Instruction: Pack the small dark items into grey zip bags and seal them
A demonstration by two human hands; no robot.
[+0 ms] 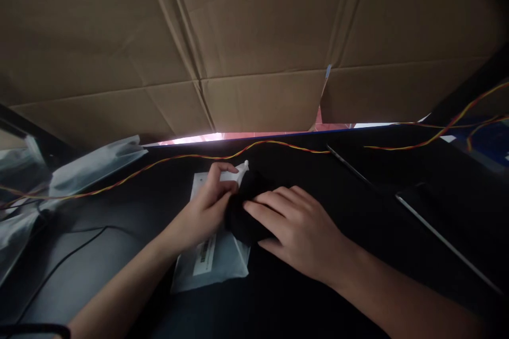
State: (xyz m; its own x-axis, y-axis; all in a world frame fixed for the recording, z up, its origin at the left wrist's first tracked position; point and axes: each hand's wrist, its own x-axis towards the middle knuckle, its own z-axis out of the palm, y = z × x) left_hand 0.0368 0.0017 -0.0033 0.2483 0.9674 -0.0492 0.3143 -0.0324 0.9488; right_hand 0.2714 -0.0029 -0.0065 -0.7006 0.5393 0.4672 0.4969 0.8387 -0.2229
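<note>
A frosted plastic zip bag (233, 265) lies on the black tabletop in front of me, with a white barcode label (204, 257) on it. My left hand (209, 204) is closed on the bag's open edge, close to a small white zip slider (246, 163). A dark, soft bundle of black cloth (248, 222) sits at the bag's mouth, partly over the bag. My right hand (298, 228) presses its bent fingers and thumb around that bundle from the right. How much of the cloth is inside the bag I cannot tell.
Frosted plastic bags (97, 167) lie at the left. A twisted red-yellow wire (178, 158) runs across the back, and a thin black cable (67, 257) lies at the left. Flat dark packets with pale edges (445, 238) are on the right. A cardboard wall (262, 26) rises behind.
</note>
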